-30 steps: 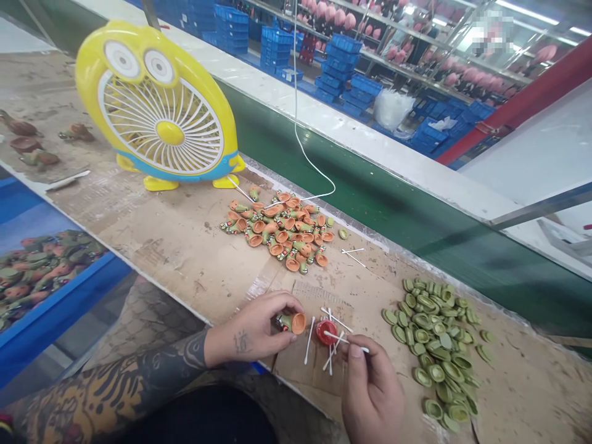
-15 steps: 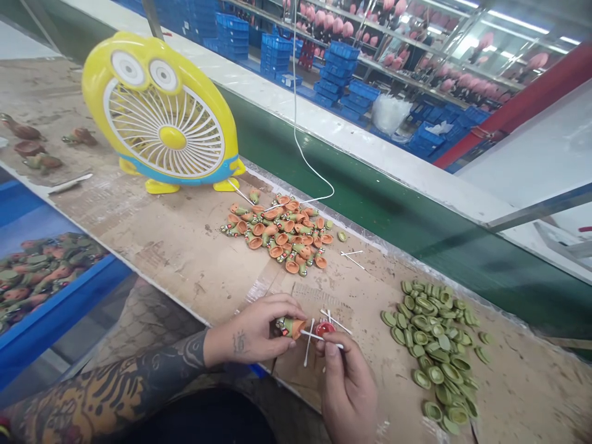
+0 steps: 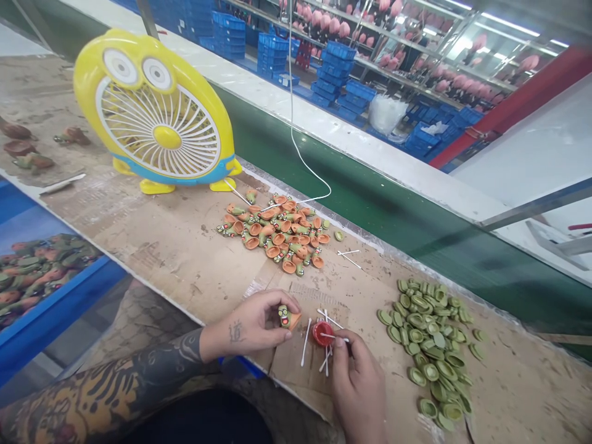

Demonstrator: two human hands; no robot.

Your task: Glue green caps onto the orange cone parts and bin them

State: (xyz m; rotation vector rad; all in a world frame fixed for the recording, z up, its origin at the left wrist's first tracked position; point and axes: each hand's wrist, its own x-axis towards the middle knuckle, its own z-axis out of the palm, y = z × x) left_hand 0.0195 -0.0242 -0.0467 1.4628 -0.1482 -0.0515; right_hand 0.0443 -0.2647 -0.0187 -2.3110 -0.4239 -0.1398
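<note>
My left hand [image 3: 252, 325] pinches a small orange and green toy piece [image 3: 287, 317] just above the cardboard-covered bench [image 3: 176, 246]. My right hand [image 3: 356, 385] is closed on a white cotton swab [image 3: 333, 337] whose tip rests at a small red cap [image 3: 322, 332]. Several loose swabs [image 3: 306, 340] lie around the cap. A heap of orange toy pieces [image 3: 277, 229] sits farther back. To the right of my right hand spreads a pile of green rings [image 3: 430, 345].
A yellow cartoon desk fan [image 3: 157, 114] stands at the back left, its white cable [image 3: 300, 154] hanging over the orange heap. A blue bin [image 3: 50, 308] with finished figures sits at the lower left. A green conveyor wall [image 3: 370, 191] runs behind the bench.
My right hand brought the swab from the red cap to the toy piece in my left hand, then back to the cap. The left hand turned the piece slightly.
</note>
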